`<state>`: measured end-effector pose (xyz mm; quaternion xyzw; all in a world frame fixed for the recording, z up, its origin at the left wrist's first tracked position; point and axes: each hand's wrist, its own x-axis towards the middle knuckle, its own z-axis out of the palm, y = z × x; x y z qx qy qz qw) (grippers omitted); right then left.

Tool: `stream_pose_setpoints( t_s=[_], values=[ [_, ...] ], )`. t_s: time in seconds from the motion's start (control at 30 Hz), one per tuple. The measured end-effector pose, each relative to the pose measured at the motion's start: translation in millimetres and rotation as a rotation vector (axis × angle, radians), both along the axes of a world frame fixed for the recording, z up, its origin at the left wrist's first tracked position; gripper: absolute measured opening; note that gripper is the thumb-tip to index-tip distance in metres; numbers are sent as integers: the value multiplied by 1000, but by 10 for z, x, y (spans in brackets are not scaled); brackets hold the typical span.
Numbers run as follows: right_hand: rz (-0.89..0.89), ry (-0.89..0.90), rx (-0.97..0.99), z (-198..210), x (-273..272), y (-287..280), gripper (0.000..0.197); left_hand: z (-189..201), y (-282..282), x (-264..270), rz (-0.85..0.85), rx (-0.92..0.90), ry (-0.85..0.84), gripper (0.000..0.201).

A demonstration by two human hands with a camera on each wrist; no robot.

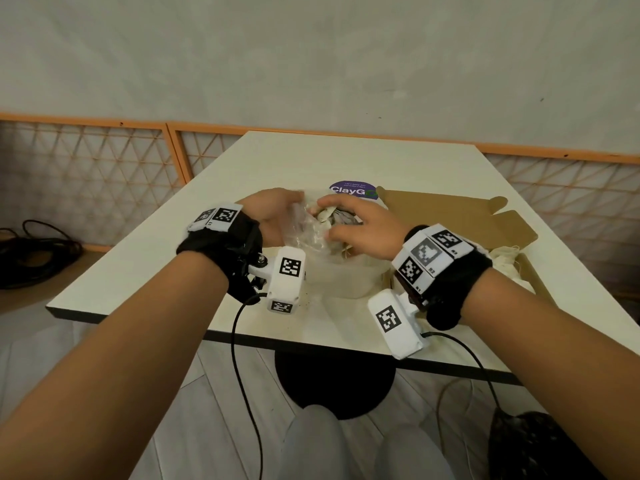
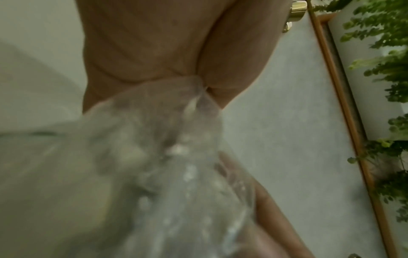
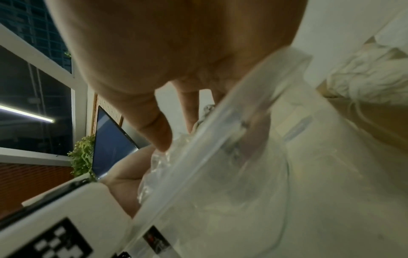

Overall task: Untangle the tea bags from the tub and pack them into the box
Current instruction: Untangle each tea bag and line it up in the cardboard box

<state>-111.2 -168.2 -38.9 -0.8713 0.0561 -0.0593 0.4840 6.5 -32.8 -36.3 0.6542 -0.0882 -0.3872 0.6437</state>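
Note:
A translucent tub (image 1: 346, 275) stands at the table's middle, its rim (image 3: 220, 148) close under my right wrist. My left hand (image 1: 294, 202) pinches a crumpled clear plastic bag (image 1: 304, 233) at the tub's left edge; the left wrist view shows the bag (image 2: 165, 157) gripped between thumb and fingers (image 2: 198, 83). My right hand (image 1: 326, 218) reaches over the tub with fingers curled round a clump of tea bags (image 1: 337, 214). Its thumb (image 3: 163, 139) touches the bag. An open cardboard box (image 1: 450, 216) lies to the right, with a few tea bags (image 1: 505, 256) inside.
The tub's lid with a purple label (image 1: 353, 190) lies behind the tub. The white table (image 1: 311, 161) ends just before my wrists. An orange lattice fence (image 1: 104, 161) runs behind the table. Black cables (image 1: 34, 251) lie on the floor at left.

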Motion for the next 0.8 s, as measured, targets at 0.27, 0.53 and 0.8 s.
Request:
stream_pose_setpoints(
  t_s=[0.27, 0.53, 0.8],
  values=[
    [-115, -89, 237, -11, 80, -115, 37, -21, 25, -127, -226, -5, -67, 80],
    [-75, -30, -16, 34, 138, -174, 33, -79, -36, -141, -103, -45, -68, 77],
    [-207, -201, 274, 74, 107, -348, 21, -74, -30, -119, -18, 161, -84, 66]
  ],
)
